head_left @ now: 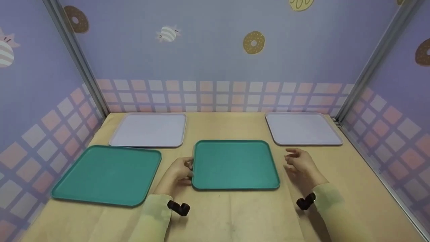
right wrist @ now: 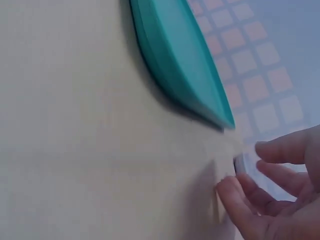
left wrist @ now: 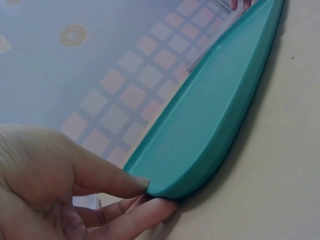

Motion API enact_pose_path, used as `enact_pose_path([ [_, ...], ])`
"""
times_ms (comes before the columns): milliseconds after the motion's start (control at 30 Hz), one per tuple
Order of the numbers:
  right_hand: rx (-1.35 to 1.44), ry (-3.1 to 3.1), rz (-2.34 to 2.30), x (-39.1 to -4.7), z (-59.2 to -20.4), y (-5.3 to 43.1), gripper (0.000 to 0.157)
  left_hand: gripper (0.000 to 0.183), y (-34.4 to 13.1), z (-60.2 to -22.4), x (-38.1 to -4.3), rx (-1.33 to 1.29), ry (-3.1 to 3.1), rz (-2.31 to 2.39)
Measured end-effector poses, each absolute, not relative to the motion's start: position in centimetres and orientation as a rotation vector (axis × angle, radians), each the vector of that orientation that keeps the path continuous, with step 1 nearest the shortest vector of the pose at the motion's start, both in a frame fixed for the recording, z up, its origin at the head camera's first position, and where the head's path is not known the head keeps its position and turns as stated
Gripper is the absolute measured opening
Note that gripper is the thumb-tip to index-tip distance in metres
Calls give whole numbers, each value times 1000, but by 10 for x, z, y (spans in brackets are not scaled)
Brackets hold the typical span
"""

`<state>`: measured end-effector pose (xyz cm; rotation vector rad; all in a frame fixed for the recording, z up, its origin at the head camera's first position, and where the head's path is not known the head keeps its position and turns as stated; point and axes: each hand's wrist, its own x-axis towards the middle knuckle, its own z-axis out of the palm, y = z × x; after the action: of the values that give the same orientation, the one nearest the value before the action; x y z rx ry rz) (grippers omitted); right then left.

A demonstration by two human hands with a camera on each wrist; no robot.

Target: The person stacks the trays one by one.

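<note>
A green tray [head_left: 235,164] lies in the middle of the table. My left hand [head_left: 181,168] pinches its left edge; in the left wrist view the thumb [left wrist: 117,180] rests at the rim and the fingers [left wrist: 145,215] are at its underside. To the right of this tray, apart from it, my right hand [head_left: 300,161] hovers over the table with fingers loosely bent and nothing between them. The right wrist view shows a gap between those fingers [right wrist: 237,202] and the tray's corner [right wrist: 220,117].
A second green tray [head_left: 111,174] lies at the left, its far edge up against a white tray [head_left: 151,129] at the back left. Another white tray [head_left: 302,127] sits at the back right. Patterned walls [head_left: 218,60] enclose the table [head_left: 215,218] on three sides.
</note>
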<state>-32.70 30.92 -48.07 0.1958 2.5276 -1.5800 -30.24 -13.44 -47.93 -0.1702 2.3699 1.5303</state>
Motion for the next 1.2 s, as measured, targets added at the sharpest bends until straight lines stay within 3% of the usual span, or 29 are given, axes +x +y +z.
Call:
enact_pose_path([
  [200, 166, 2850, -1455, -346, -483, 335, 57, 75, -135, -480, -302, -156, 2354, 1545],
  [567, 33, 3139, -815, -375, -485, 356, 52, 78, -136, -481, -305, -214, 2335, 1547],
  [1200, -156, 3124, -454, -372, -489, 371, 33, 76, -138, -482, -305, -198, 2313, 1560],
])
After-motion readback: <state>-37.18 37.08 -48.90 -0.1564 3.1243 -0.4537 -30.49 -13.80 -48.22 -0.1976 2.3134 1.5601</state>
